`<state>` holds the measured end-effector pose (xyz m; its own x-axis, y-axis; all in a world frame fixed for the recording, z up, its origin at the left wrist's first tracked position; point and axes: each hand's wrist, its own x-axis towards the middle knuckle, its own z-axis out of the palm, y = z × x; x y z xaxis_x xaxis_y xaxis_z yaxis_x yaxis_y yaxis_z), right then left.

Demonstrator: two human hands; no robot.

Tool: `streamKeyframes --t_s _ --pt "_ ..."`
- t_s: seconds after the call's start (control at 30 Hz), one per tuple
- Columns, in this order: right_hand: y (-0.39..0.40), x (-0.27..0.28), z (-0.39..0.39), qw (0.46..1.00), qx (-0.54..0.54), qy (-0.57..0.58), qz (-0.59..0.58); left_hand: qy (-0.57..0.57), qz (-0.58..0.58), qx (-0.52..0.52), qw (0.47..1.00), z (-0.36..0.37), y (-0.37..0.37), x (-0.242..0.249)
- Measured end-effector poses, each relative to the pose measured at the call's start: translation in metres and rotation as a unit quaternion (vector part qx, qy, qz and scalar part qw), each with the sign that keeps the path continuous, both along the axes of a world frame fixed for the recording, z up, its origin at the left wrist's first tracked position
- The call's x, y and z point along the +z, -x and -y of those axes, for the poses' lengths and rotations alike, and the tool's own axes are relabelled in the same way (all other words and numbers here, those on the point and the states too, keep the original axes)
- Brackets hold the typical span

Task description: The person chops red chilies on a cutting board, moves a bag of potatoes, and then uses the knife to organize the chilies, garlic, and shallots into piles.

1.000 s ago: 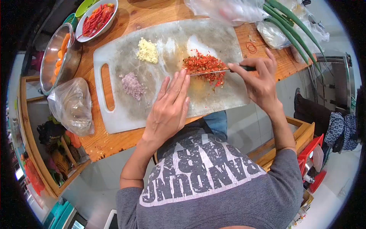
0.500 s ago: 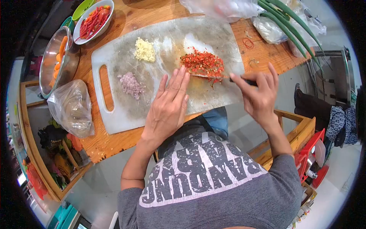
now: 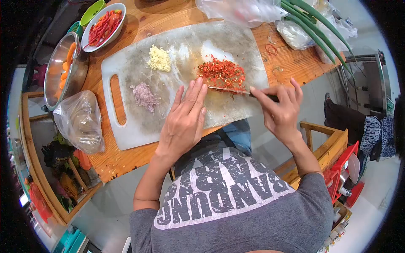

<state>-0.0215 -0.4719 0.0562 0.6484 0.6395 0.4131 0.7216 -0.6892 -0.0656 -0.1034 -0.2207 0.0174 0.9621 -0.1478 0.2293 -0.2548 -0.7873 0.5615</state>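
Observation:
My right hand (image 3: pixel 280 105) grips the dark handle of a knife (image 3: pixel 230 90), its blade lying along the near edge of a heap of chopped red chili (image 3: pixel 221 72). My left hand (image 3: pixel 185 111) is flat with fingers stretched out, the fingertips at the blade's tip end. Beneath both is a worn white cutting board (image 3: pixel 139 135) with a handle slot at its left. Minced garlic (image 3: pixel 159 58) sits in a small pile at the board's upper left. Nearer me is a pile of chopped shallot (image 3: pixel 144 97), pale purple.
A metal bowl (image 3: pixel 49 80) with carrots, a white bowl (image 3: pixel 119 34) of red chilies and a plastic bag (image 3: pixel 80 122) stand left of the board. Green onion stalks (image 3: pixel 314 29) and plastic bags (image 3: pixel 249 10) lie at the back right. The wooden table (image 3: pixel 105 166) ends close to my body.
The knife blade has come slightly toward me, and the chili heap looks more gathered, with fewer bits below the blade. My left hand stays nearly in place.

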Motion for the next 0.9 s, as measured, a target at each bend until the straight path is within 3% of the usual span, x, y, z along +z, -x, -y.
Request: streamKeyframes --t_s 0.17,0.2,0.6,0.7,0.9 --pt "-0.026 0.004 -0.001 0.999 0.046 -0.015 -0.001 0.0 0.008 0.011 1.0 0.001 -0.001 0.002" --pt "-0.032 0.007 -0.005 0.997 0.061 -0.015 0.053 0.0 0.006 0.016 1.0 0.001 0.0 0.002" --pt "-0.076 -0.003 -0.01 0.989 0.136 -0.01 -0.063 -0.034 0.026 0.03 0.999 -0.003 -0.001 0.001" --pt "-0.086 0.022 -0.023 0.986 0.163 -0.017 0.045 -0.005 0.033 0.042 0.999 -0.004 -0.002 0.002" --pt "-0.134 -0.009 -0.046 0.972 0.229 -0.055 0.002 -0.014 0.039 0.106 0.994 -0.003 -0.012 -0.007"
